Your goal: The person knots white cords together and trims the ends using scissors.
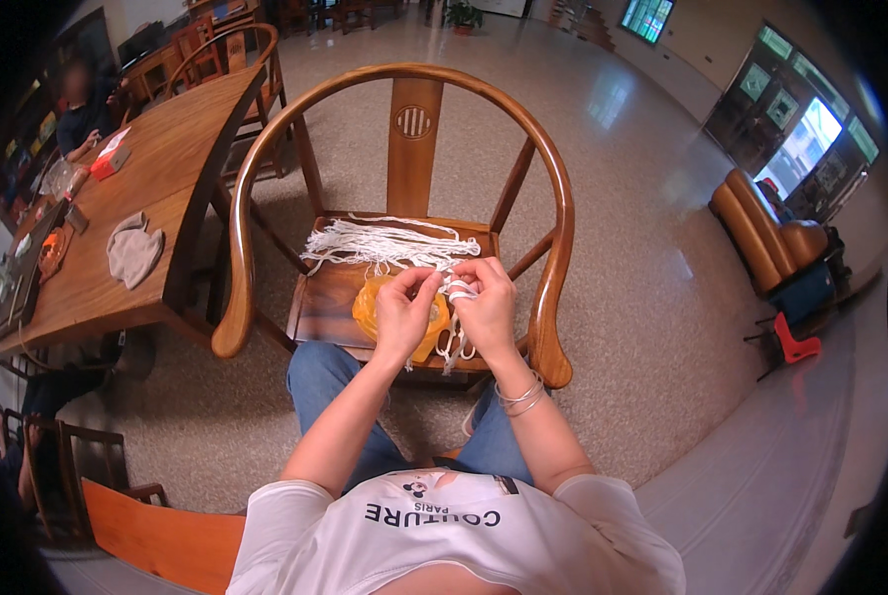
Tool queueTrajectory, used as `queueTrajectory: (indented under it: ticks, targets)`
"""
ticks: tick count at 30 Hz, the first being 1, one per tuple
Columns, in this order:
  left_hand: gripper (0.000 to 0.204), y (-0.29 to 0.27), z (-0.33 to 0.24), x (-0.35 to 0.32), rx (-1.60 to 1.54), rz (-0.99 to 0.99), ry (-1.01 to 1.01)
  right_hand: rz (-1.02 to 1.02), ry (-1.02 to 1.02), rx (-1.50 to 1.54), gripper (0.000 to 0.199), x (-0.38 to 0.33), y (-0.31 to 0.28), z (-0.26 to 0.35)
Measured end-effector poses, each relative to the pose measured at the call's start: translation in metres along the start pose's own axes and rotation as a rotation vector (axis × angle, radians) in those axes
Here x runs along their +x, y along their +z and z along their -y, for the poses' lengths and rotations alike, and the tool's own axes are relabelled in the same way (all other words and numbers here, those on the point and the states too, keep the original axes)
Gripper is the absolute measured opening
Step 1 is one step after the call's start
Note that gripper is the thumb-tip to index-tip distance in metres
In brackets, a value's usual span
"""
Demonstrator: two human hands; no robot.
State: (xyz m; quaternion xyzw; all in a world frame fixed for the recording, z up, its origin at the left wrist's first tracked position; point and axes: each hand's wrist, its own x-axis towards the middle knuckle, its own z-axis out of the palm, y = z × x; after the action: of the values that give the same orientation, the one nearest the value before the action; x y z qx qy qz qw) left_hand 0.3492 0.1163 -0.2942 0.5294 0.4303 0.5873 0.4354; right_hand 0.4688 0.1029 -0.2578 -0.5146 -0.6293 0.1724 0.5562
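Observation:
Both hands meet over the seat of a wooden armchair (317,307) in front of me. My left hand (404,312) has its thumb and forefinger pinched together at the white cord. My right hand (486,302) grips white cord (461,289) too, with a loop of it around the fingers; loose ends hang below. Behind my hands, a bundle of white cords (389,243) lies spread across the seat. Under my left hand sits a yellow plastic bag (367,309), partly hidden by it. What lies exactly between the fingertips is too small to tell.
At the left stands a long wooden table (181,129) with a beige cloth (134,248), a red tissue box (112,159) and a tray (22,283). A person (82,114) sits beyond it. A brown leather sofa (761,233) and red chair (796,342) stand at right.

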Motion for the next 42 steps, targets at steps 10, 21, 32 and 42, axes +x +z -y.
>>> queueTrajectory:
  ticks: [10,21,32,42]
  targets:
    - [0.012,0.007,-0.001,-0.002,-0.200,-0.008,-0.075,0.273,0.491,1.074,0.007,-0.005,-0.002,-0.025]
    - [0.012,0.009,0.006,-0.008,-0.010,-0.014,0.073,0.040,0.383,0.985,0.008,0.001,-0.005,-0.019]
    - [0.009,0.008,0.007,-0.012,0.057,-0.048,0.161,-0.037,0.297,0.936,0.008,0.010,-0.014,-0.012]
    - [0.012,0.007,0.003,-0.014,-0.129,0.170,-0.004,0.046,0.313,0.823,0.009,0.011,-0.019,-0.013]
